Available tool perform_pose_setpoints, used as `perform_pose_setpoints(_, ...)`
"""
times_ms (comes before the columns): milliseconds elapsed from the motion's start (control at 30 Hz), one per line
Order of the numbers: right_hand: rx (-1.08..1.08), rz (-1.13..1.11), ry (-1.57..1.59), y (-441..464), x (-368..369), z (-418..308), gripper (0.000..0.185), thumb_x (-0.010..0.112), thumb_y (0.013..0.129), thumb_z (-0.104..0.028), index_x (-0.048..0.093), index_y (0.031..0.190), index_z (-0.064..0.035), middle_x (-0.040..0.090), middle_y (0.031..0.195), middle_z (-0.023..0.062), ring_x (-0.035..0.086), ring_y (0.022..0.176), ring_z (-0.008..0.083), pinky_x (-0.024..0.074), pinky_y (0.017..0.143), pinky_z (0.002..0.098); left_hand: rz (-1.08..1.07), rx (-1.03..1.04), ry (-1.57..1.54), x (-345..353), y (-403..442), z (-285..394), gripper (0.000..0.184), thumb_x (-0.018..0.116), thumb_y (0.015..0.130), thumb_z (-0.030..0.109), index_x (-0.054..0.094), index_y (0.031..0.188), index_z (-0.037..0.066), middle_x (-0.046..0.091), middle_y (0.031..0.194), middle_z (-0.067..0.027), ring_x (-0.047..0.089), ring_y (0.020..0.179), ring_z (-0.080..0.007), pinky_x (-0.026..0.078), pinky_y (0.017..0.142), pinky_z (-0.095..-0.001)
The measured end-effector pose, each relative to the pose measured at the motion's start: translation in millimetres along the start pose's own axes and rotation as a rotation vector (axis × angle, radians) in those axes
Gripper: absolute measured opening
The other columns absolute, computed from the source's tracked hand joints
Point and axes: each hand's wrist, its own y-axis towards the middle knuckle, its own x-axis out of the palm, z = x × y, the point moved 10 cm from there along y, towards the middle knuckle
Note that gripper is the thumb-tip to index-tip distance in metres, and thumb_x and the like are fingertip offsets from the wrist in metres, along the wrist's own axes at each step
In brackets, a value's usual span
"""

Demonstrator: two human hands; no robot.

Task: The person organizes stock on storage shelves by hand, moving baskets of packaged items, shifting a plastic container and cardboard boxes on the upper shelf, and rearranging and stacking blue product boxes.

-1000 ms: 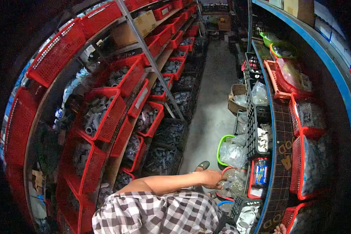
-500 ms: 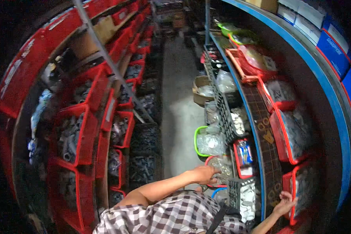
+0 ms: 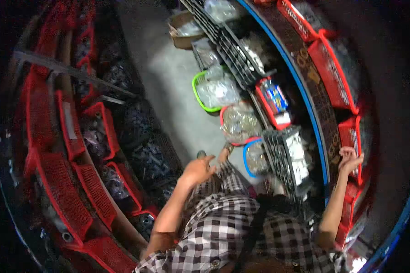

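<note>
Red basket (image 3: 349, 135), brown shelf (image 3: 324, 103), grey floor (image 3: 171, 102) — dim light

I'm viewing a narrow aisle thru the head cam, w/ storage running along both sides. The bare grey floor (image 3: 173, 86) is stretching btwn them, catching the most light around upper ctr. and fading toward the top edge. On the L, a tiered rack is sitting in shadow, its wooden shelf board (image 3: 126, 227) slanting down and a grey metal strut (image 3: 73, 71) crossing at an angle. On the R, a blue shelf edge (image 3: 307, 91) is bowing top to bottom, bordering a brown shelf board (image 3: 322, 93) that's showing yellowish markings. Space beyond is sinking to near-black; the pic's corners are looking v. dark too.
</note>
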Motion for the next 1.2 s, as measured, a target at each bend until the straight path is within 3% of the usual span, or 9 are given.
perform_pose_setpoints(133,-0.008,-0.083,-0.029,10.4,-12.5,10.0,0.086,0.009,0.088,-0.067,0.056,0.073,0.0040,0.058,0.071,0.0164,0.053,0.068,0.0276,0.0439,0.064,0.0361,0.027,0.048,-0.076,-13.9,10.6,-7.0,0.050,0.061,0.085,0.034,0.054,0.123,0.002,0.062,0.104,-0.0228,0.059,0.098,-0.0373,0.046,0.086,-0.0436)
perform_pose_setpoints(267,0.034,0.022,-0.062,8.3,-14.0,8.5,0.088,0.011,0.087,-0.067,0.057,0.070,0.0055,0.061,0.073,0.0196,0.057,0.067,0.0285,0.0484,0.063,0.0362,0.002,0.059,-0.054,-26.5,23.1,-0.9,0.050,0.061,0.086,0.035,0.053,0.124,0.003,0.060,0.112,-0.0241,0.058,0.104,-0.0391,0.046,0.089,-0.0429)
perform_pose_setpoints(533,0.040,0.077,-0.055,2.6,-8.0,3.5,0.088,0.010,0.086,-0.066,0.058,0.070,0.0070,0.061,0.072,0.0212,0.058,0.066,0.0310,0.0485,0.063,0.0367,0.007,0.068,-0.017,-25.2,37.6,-6.0,0.047,0.062,0.087,0.033,0.055,0.124,0.005,0.062,0.108,-0.0214,0.063,0.091,-0.0338,0.049,0.081,-0.0390)
perform_pose_setpoints(567,0.030,0.074,-0.062,1.6,-6.4,2.6,0.088,0.010,0.086,-0.066,0.058,0.070,0.0064,0.061,0.072,0.0212,0.058,0.066,0.0311,0.0485,0.062,0.0367,-0.051,0.006,-0.049,-21.8,36.6,-5.6,0.047,0.060,0.087,0.034,0.055,0.123,0.004,0.061,0.109,-0.0214,0.058,0.103,-0.0371,0.045,0.088,-0.0425)
perform_pose_setpoints(633,0.005,0.057,-0.071,6.1,-12.6,6.3,0.089,0.008,0.085,-0.068,0.059,0.070,0.0044,0.063,0.073,0.0203,0.060,0.066,0.0313,0.0503,0.062,0.0369,-0.049,0.010,-0.014,-13.0,36.8,-7.3,0.047,0.060,0.087,0.033,0.055,0.123,0.004,0.060,0.110,-0.0214,0.057,0.103,-0.0373,0.045,0.089,-0.0422)
perform_pose_setpoints(700,-0.005,0.115,-0.136,-1.2,-3.9,-0.8,0.091,0.008,0.084,-0.070,0.060,0.068,0.0030,0.064,0.070,0.0195,0.063,0.066,0.0301,0.0531,0.064,0.0400,-0.037,0.052,0.035,-5.1,37.5,-4.8,0.046,0.062,0.086,0.031,0.055,0.123,0.004,0.061,0.111,-0.0212,0.062,0.096,-0.0337,0.047,0.085,-0.0389)
perform_pose_setpoints(1033,-0.032,0.013,0.127,-2.8,17.1,12.4,0.093,0.009,0.083,-0.076,0.060,0.061,-0.0025,0.063,0.060,0.0149,0.060,0.052,0.0215,0.0512,0.054,0.0284,-0.073,0.134,0.078,43.1,18.0,67.8,0.045,0.064,0.086,0.027,0.055,0.124,0.006,0.061,0.113,-0.0225,0.062,0.099,-0.0354,0.049,0.082,-0.0417)
perform_pose_setpoints(1133,0.062,-0.136,0.184,-22.3,30.3,4.6,0.084,0.012,0.089,-0.067,0.061,0.073,-0.0013,0.065,0.068,0.0134,0.061,0.056,0.0178,0.0456,0.056,0.0259,-0.085,0.105,0.174,62.6,1.3,102.3,0.047,0.062,0.086,0.027,0.053,0.125,0.002,0.063,0.111,-0.0223,0.064,0.098,-0.0292,0.049,0.083,-0.0353)
perform_pose_setpoints(1200,-0.136,-0.248,0.016,-69.4,27.6,-41.5,0.062,0.024,0.098,-0.046,0.061,0.075,-0.0013,0.066,0.074,0.0091,0.060,0.063,0.0141,0.0452,0.060,0.0259,-0.036,0.147,0.112,88.8,-0.7,100.1,0.046,0.067,0.083,0.030,0.057,0.124,0.010,0.066,0.101,-0.0187,0.065,0.081,-0.0284,0.051,0.072,-0.0381)
